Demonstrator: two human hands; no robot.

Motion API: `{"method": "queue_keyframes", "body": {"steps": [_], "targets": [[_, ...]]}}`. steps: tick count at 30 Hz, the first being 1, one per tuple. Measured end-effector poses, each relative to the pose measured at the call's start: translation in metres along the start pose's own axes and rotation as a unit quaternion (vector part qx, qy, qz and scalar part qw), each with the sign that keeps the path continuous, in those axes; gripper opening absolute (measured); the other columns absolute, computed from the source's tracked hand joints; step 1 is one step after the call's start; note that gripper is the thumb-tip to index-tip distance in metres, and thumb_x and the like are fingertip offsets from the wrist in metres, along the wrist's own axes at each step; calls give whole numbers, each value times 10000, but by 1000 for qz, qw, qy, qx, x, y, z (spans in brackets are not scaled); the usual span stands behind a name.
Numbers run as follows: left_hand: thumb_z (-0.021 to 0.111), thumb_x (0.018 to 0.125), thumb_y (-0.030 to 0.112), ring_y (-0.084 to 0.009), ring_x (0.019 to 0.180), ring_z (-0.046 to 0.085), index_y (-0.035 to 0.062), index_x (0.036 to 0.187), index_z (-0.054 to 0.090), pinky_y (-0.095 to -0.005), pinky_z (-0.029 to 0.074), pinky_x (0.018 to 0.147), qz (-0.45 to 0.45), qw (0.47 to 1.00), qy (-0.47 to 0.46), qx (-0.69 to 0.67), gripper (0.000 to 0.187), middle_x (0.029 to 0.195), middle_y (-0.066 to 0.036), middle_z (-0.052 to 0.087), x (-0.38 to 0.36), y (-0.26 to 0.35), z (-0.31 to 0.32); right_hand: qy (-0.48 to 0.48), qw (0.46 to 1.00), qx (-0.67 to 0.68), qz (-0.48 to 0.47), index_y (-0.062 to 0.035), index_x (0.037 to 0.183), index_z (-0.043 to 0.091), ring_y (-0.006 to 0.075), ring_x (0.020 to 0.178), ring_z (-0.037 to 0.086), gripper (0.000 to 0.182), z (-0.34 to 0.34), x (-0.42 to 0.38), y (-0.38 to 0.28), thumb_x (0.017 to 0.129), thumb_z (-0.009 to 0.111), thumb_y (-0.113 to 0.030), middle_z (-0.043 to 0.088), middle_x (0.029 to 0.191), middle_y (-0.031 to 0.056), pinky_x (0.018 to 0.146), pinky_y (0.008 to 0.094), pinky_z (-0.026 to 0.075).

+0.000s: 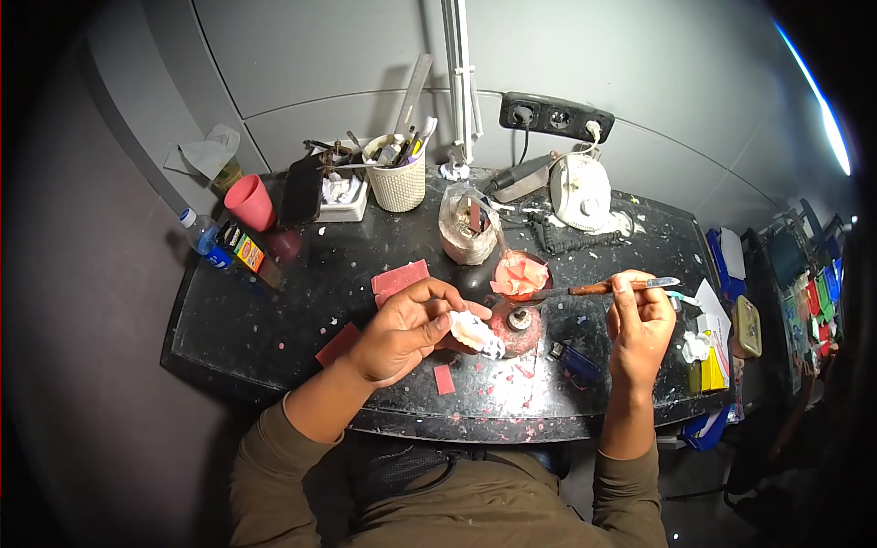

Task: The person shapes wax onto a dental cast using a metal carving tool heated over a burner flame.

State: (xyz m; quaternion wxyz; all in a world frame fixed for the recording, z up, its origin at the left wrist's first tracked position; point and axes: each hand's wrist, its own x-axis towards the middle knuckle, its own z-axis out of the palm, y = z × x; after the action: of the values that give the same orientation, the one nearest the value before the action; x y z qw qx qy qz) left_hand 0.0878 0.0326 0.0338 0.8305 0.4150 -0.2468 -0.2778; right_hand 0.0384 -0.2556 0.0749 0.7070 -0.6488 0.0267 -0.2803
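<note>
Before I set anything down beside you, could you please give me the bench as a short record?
left hand: holding a small whitish piece
right hand: holding a wooden-handled tool
near centre: round pot with metal top; bowl of pink scraps behind it
flat pink pieces: near the left hand, including a small one in front
back: woven holder of tools; white device
flame: cannot tell

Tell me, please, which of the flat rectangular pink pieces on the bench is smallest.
The small pink piece, lying to the right of the left hand; the pink strip left of that hand and the pink sheet beyond it both look larger.
</note>
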Motion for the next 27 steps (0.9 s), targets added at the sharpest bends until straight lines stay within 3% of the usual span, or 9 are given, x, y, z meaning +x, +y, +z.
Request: {"method": "queue_keyframes", "body": {"steps": [10, 15, 18, 19, 27], "targets": [[618, 957, 29, -315, 1226, 586, 59, 1074, 476, -431, 476, 1039, -8, 999, -41, -1, 187, 1427, -317, 466, -2, 0, 3, -2, 1000, 4, 13, -29, 975, 643, -5, 505, 420, 101, -5, -2, 1, 944, 699, -107, 567, 703, -48, 426, 166, 283], [718, 871, -23, -249, 1170, 603, 45, 1021, 524, -385, 484, 999, -71, 993, -81, 58, 254, 1446, -291, 461, -5, 6, 3, -24, 998, 56, 18, -23, 968, 634, 5, 503, 435, 106, -14, -6, 1, 947, 687, -112, 576, 710, -26, 421, 166, 298], [757, 820, -54, -219, 1156, 595, 46, 1028, 555, -378, 474, 991, -63, 988, -103, 93, 306, 1461, -269, 448, -8, 4, 6, -30, 999, 26, 18, -20, 967, 633, 7, 509, 442, 107, -12, -9, 2, 946, 688, -109, 592, 730, -19, 426, 163, 307], [785, 777, -71, -208, 1172, 580, 50, 1080, 555, -389, 461, 997, -48, 990, -99, 91, 399, 1434, -229, 461, -7, 1, 8, -35, 999, 14, 11, -20, 966, 634, 7, 515, 450, 107, -12, -9, 2, 943, 690, -109, 608, 751, -11, 428, 164, 315], [826, 688, -93, -216, 1192, 541, 71, 1186, 488, -396, 455, 996, -12, 993, -100, 69, 624, 1371, -168, 460, -7, 3, 12, -31, 999, 18, 23, -19, 961, 636, 10, 517, 458, 110, -12, -10, 2, 942, 692, -112, 619, 761, -4, 429, 167, 321]]}}
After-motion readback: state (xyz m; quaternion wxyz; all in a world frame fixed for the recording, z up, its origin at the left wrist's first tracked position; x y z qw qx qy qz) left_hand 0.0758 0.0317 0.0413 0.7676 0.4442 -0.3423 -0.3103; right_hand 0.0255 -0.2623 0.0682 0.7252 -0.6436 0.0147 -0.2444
